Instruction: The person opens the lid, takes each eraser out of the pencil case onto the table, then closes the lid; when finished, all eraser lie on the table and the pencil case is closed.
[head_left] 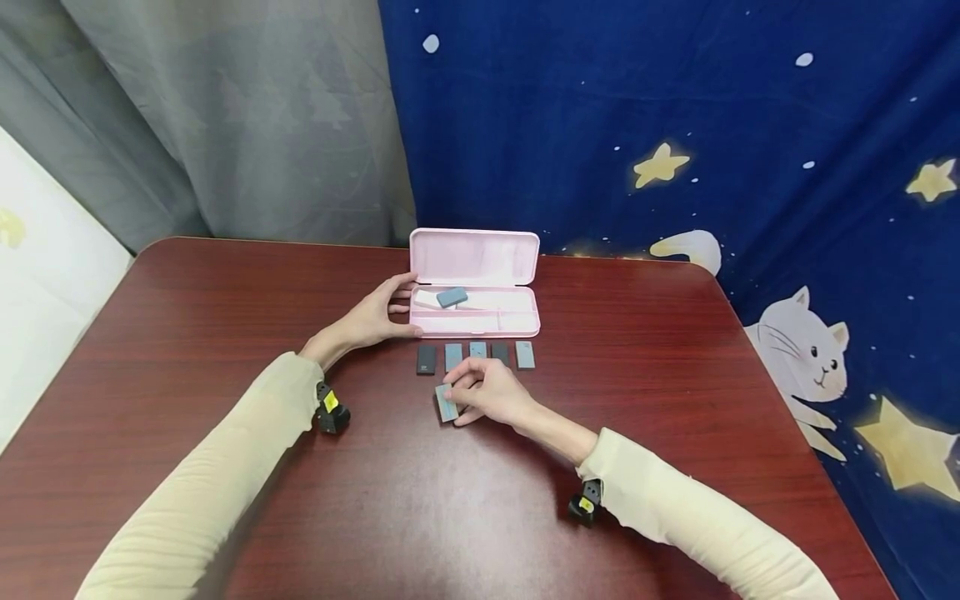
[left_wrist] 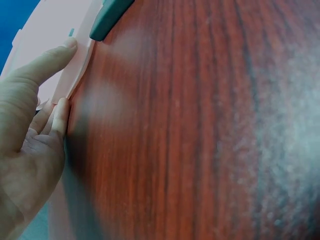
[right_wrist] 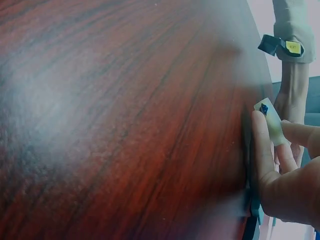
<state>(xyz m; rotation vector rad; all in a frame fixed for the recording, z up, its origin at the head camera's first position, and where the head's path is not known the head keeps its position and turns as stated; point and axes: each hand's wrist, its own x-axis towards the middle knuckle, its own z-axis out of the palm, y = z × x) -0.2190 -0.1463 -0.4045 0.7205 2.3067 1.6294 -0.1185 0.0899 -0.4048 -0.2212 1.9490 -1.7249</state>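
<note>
A pink pencil case (head_left: 519,323) stands at the back of the table with its lid (head_left: 474,257) raised. My left hand (head_left: 369,318) holds the case's left end, thumb at the front corner and fingers farther back. Inside, a blue-grey block (head_left: 452,297) lies tilted on a white piece (head_left: 427,298) in the rear compartment. In front of the case, my right hand (head_left: 491,393) pinches a small light blue-grey rectangular block (head_left: 446,403) between thumb and fingers. The right wrist view shows a dark blue mark on this pale block (right_wrist: 272,122).
A row of similar blocks lies along the case's front: a dark one (head_left: 426,360) at the left, a blue one (head_left: 453,357), others partly behind my right hand, and a light one (head_left: 525,354) at the right. Curtains hang behind the brown table (head_left: 225,292).
</note>
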